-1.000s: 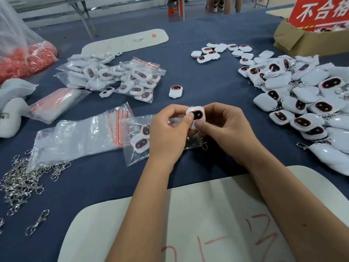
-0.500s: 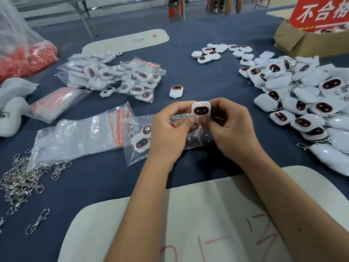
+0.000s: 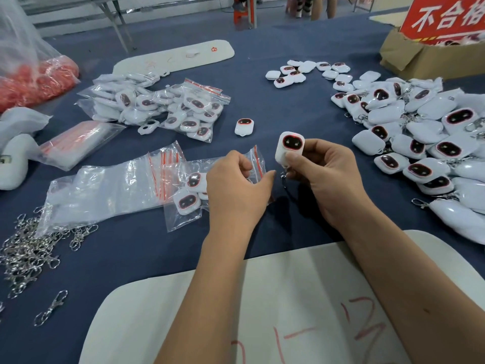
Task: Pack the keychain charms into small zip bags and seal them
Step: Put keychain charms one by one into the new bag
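1. head view: the right hand (image 3: pixel 324 177) holds one keychain charm (image 3: pixel 288 149) upright above the desk (image 3: pixel 275 106), thumb and curled fingers wrapped round its lower half, dark face toward the camera. its metal clasp (image 3: pixel 284 178) dangles below the hand, probably so it can drop into a bag first.
2. the left hand (image 3: pixel 236 186) pinches the red-striped mouth of a small zip bag (image 3: pixel 189 203) lying on the desk, fingers curled on the plastic. it seems to be holding the opening ready. the bag already has a few charms inside, and the held charm is just beside its mouth, not yet in.
3. around them: a heap of loose charms (image 3: pixel 420 143) to the right, a stack of empty bags (image 3: pixel 105 190) to the left, filled bags (image 3: pixel 168 109) further back, and a pile of spare clasps (image 3: pixel 29 245) at the left edge. a lone charm (image 3: pixel 244 126) sits beyond the hands.
4. nothing blocks the short path to the bag; the limp plastic mouth may fold shut.
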Motion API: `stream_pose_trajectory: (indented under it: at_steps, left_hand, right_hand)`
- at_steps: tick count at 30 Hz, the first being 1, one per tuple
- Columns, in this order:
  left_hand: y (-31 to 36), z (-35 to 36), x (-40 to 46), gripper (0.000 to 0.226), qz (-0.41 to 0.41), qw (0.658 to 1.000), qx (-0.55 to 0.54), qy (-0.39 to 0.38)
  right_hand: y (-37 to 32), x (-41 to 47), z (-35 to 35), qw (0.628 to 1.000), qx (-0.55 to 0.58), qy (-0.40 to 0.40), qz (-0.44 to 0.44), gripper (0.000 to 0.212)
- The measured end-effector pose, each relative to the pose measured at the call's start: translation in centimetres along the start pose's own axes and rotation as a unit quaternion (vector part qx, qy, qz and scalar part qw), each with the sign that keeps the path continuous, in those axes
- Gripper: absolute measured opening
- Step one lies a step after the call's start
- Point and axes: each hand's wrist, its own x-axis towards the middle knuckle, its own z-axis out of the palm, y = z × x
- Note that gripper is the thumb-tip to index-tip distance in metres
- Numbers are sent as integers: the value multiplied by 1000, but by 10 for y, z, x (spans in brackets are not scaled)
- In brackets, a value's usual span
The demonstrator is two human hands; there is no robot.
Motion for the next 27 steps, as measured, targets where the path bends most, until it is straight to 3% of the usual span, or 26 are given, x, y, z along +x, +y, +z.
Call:
stream_pose_trajectory:
  at_steps: [2, 9, 15, 18, 23, 27]
  left_hand:
    - [1, 0, -1, 36, -1, 1000, 2, 1]
    - [0, -2, 0, 8, -20, 1000, -12, -6]
    - [-1, -4, 3, 17, -35, 998, -46, -29]
    - [-2, -4, 3, 30, -45, 995, -81, -41]
    - [-5, -3, 4, 23, -65, 992, -98, -52]
    - [-2, -3, 4, 14, -45, 993, -103, -26]
  right_hand:
    - [-1, -1, 1, 1000, 7, -6, 12, 8]
    - [-3, 0, 1, 999, 31, -27, 28, 20]
    - [-8, -6, 5, 993, 82, -88, -12, 9]
    - [-9, -9, 9, 987, 116, -113, -20, 17]
    - [-7, -13, 13, 989, 10, -135, -59, 20]
    - [-5, -12, 15, 988, -87, -105, -70, 16]
